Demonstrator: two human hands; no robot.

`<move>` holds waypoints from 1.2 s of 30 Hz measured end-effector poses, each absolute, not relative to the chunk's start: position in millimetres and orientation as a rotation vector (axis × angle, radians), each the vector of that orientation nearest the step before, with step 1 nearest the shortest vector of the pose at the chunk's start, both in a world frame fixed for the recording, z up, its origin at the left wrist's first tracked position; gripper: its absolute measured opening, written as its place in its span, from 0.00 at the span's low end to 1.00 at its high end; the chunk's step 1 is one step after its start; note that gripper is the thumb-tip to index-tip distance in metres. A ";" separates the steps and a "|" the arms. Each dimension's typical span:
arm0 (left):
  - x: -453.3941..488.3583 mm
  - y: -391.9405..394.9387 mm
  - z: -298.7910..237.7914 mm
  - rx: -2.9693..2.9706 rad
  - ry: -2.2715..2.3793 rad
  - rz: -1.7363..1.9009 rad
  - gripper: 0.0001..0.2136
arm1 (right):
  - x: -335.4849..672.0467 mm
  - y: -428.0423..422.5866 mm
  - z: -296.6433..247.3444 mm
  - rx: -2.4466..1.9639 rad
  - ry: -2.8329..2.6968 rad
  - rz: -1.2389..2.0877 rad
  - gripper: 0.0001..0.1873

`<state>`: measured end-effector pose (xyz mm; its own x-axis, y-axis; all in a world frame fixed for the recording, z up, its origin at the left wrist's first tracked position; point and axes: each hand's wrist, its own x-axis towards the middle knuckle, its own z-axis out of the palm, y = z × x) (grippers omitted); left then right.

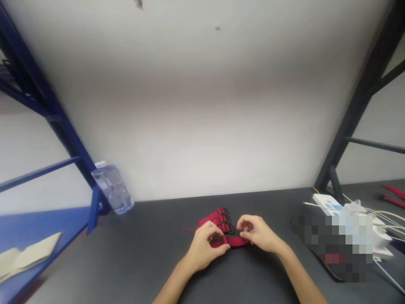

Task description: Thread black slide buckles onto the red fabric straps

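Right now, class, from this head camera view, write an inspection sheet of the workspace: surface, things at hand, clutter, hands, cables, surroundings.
surface: dark grey tabletop
things at hand: red straps with black rings, several side by side
clutter: clear water bottle at back left; white box and pixelated object at right
hands: left hand and right hand both pinch the front strap
cables: white cables at right
surroundings: blue shelf frame, black frame post, pale wall
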<state>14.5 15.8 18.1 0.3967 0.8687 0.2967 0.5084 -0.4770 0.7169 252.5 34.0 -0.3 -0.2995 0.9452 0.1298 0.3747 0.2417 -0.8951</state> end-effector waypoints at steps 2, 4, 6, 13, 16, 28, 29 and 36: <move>14.1 15.0 20.8 1.985 1.135 0.901 0.13 | 252.7 33.5 0.0 -1.138 -1.740 1.164 0.06; 12.8 15.7 21.8 1.812 1.060 0.881 0.15 | 251.6 32.5 1.7 -1.039 -1.656 1.279 0.06; 10.9 17.3 21.6 1.666 0.981 0.849 0.17 | 249.8 30.4 5.9 -0.930 -1.584 1.362 0.08; 7.0 17.6 25.0 1.313 0.750 0.845 0.19 | 245.5 20.1 24.6 -0.660 -1.354 1.502 0.12; 7.2 17.0 25.9 1.254 0.727 0.867 0.18 | 244.5 17.8 26.1 -0.594 -1.288 1.546 0.14; 8.8 13.6 17.1 1.292 0.787 0.640 0.16 | 237.7 13.7 29.9 -0.527 -1.306 1.634 0.14; 8.8 13.6 17.6 1.291 0.788 0.647 0.16 | 235.6 15.3 26.7 -0.564 -1.331 1.610 0.13; 6.8 14.6 18.5 1.339 0.769 0.658 0.17 | 220.6 19.9 10.6 -0.728 -1.437 1.523 0.14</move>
<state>6.8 14.6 18.5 0.5972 0.7946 -0.1091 0.0154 0.1247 0.9921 220.6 19.9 10.6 -0.4296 0.8894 0.1561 -0.2073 0.0711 -0.9757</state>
